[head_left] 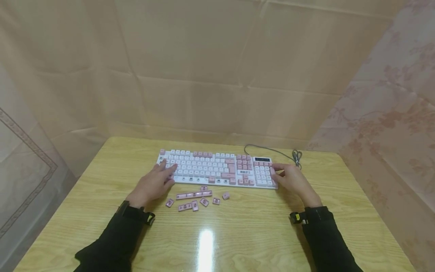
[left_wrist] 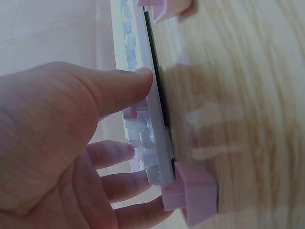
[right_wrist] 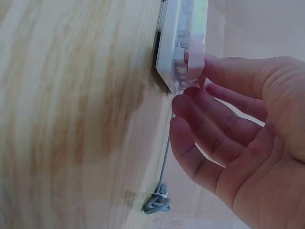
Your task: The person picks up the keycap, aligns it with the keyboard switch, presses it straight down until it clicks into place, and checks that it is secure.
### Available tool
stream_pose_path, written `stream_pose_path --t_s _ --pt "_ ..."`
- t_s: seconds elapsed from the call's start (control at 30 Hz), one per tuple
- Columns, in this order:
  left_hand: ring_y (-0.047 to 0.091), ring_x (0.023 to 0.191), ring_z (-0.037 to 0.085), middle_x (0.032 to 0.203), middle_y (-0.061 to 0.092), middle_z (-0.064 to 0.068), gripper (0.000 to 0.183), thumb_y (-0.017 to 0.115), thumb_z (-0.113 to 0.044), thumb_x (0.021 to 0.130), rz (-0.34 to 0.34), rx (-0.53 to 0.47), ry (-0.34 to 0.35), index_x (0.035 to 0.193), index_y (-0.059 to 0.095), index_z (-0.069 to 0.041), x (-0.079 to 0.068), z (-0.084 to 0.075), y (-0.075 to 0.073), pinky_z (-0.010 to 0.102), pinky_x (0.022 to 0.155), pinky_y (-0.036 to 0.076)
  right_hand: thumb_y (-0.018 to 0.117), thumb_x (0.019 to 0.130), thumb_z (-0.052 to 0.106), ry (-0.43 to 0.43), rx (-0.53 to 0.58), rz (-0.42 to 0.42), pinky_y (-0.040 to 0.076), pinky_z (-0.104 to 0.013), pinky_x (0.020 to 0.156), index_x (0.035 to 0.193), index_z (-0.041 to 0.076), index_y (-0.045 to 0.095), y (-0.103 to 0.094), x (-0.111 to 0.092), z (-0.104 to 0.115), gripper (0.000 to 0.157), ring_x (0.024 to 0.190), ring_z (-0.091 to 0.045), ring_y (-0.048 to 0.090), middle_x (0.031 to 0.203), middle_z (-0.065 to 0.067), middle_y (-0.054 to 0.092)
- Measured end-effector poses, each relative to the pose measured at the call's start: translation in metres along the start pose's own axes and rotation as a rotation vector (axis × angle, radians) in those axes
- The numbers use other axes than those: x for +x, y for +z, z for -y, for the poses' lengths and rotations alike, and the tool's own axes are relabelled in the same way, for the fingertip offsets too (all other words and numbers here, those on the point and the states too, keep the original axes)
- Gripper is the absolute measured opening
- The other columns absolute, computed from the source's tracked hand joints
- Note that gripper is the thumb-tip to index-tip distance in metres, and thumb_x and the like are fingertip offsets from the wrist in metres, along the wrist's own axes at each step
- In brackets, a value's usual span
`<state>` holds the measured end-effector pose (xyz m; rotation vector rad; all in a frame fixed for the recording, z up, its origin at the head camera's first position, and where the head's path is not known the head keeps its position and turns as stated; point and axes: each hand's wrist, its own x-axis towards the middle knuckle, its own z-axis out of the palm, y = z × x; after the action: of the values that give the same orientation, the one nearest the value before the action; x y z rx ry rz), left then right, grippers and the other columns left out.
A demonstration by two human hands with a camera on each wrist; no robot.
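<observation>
A white keyboard (head_left: 204, 166) with white and pink keys lies flat on the table. My left hand (head_left: 154, 183) rests on its left end, fingers spread over the keys. In the left wrist view the thumb (left_wrist: 124, 86) touches the keyboard's front edge. My right hand (head_left: 292, 179) is at the right end, beside the number pad. There the thumb and forefinger pinch a pale pink keycap (right_wrist: 198, 52) on the board; the other fingers curl loosely beside the edge. Bare key sockets (head_left: 191, 179) show along the front row. Several loose pink keycaps (head_left: 204, 201) lie in front.
A long pink spacebar (head_left: 194, 195) lies among the loose keycaps, close to the keyboard's front edge. Behind the board, a grey cable (head_left: 272, 148) runs right to a tied bundle (head_left: 297, 155). Beige cloth (head_left: 204, 75) hangs beyond the wooden table (head_left: 251, 234).
</observation>
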<state>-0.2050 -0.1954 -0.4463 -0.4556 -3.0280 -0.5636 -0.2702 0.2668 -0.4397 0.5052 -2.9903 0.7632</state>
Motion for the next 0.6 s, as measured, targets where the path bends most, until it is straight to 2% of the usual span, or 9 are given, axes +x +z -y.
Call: stream_pose_path --t_s 0.43,0.6 --pt "0.025 0.132 0.051 0.150 0.024 0.030 0.054 0.054 -0.023 0.095 -0.007 0.010 0.010 0.144 0.040 -0.008 -0.0003 0.0020 0.0011 0.062 0.103 0.025 0.062 0.090 0.018 0.014 -0.013 -0.001 0.053 -0.046 0.077 0.126 -0.002 0.059 0.0012 -0.0010 0.0001 0.041 0.093 -0.032 0.064 0.110 -0.021 0.066" --pt "0.026 0.131 0.051 0.149 0.024 0.030 0.054 0.054 -0.023 0.095 -0.008 0.011 0.012 0.144 0.040 -0.008 -0.0003 0.0013 0.0008 0.063 0.103 0.026 0.063 0.090 0.021 0.065 -0.007 0.018 0.053 -0.045 0.075 0.127 -0.001 0.058 -0.0004 -0.0010 -0.0001 0.044 0.089 -0.028 0.064 0.105 -0.018 0.067"
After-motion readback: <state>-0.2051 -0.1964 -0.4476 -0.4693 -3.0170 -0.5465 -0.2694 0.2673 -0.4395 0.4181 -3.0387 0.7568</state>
